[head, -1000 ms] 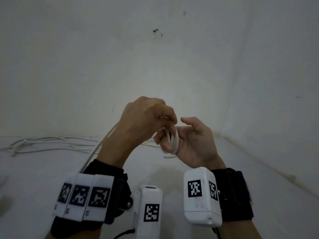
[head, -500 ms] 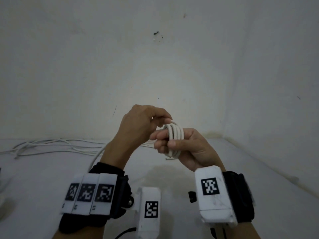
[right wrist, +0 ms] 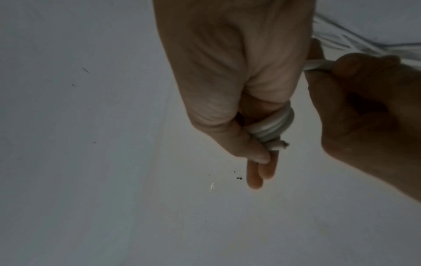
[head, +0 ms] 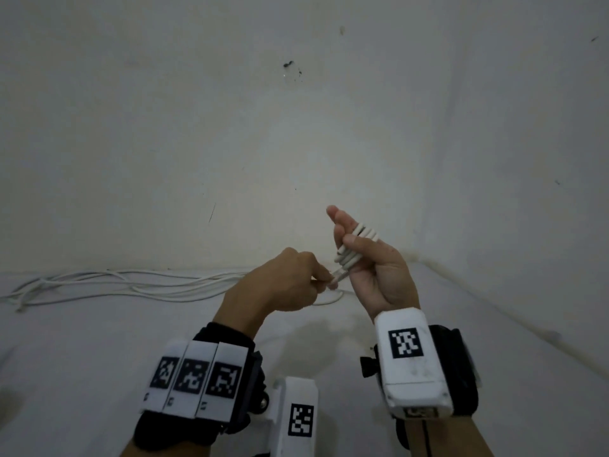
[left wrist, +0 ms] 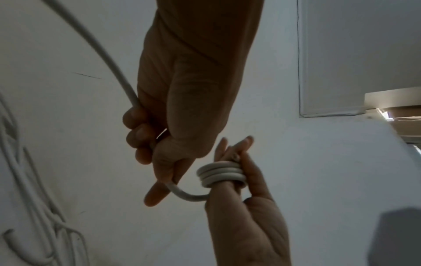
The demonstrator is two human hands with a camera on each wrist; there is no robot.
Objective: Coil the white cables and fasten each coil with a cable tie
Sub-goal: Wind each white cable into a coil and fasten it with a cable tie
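Since half a second ago the hands have drawn apart: the right hand (head: 372, 268) has turned upright and risen, and the left hand (head: 280, 285) has dropped lower. The white cable coil (head: 356, 247) is wound around the right hand's extended fingers, thumb pressing it, its turns stacked along the fingers, which point up. The left hand pinches the cable's free strand (left wrist: 187, 195) just below. More white cables (head: 131, 286) lie loose on the table (head: 99, 357) behind. The wristbands carry square black-and-white markers, no readable writing.

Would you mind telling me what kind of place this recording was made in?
Probably a bare indoor corner set up for recording: plain scuffed white walls, a white work surface and loose white cables along the wall.
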